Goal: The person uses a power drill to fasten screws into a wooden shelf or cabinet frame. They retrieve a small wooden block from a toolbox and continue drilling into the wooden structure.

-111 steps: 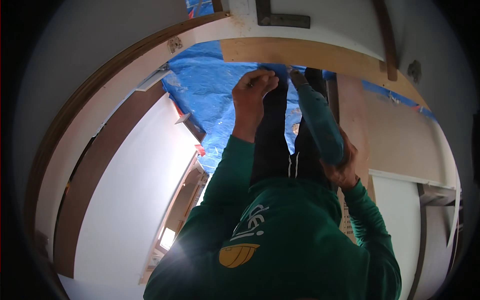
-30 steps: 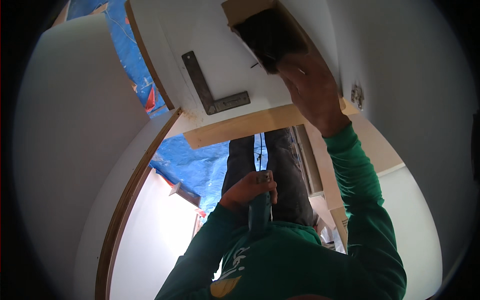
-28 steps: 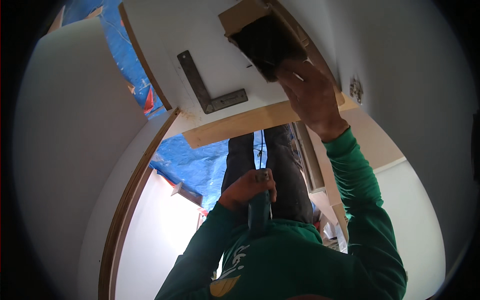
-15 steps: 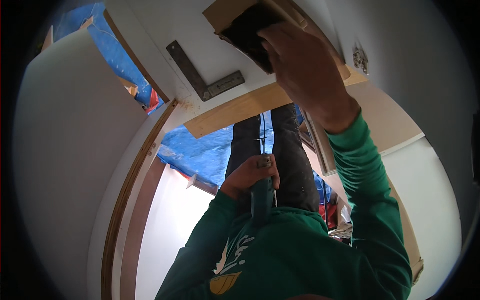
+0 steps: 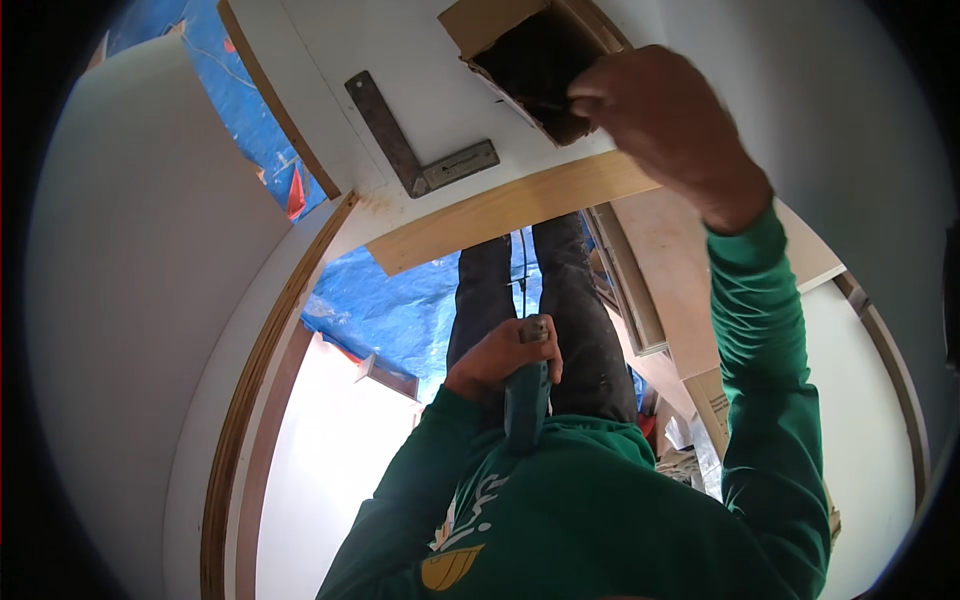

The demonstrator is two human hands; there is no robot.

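My left hand is wrapped round a teal power tool with a grey metal end, held upright against my body. My right hand is at the right edge of an open cardboard box. Its fingers are pinched together by the box's mouth; whether something small is between them I cannot make out. The inside of the box is dark, so its contents are hard to see. Left of the box, a metal try square lies flat on the white board.
A pale wooden strip runs along the white board's near edge. At the left stands a white panel with a brown edge. Blue sheeting covers the floor, and a dark cord shows between my legs.
My right hand has moved from over the box's opening to the right, out to its edge. The left hand keeps its hold on the power tool. The view has shifted slightly.
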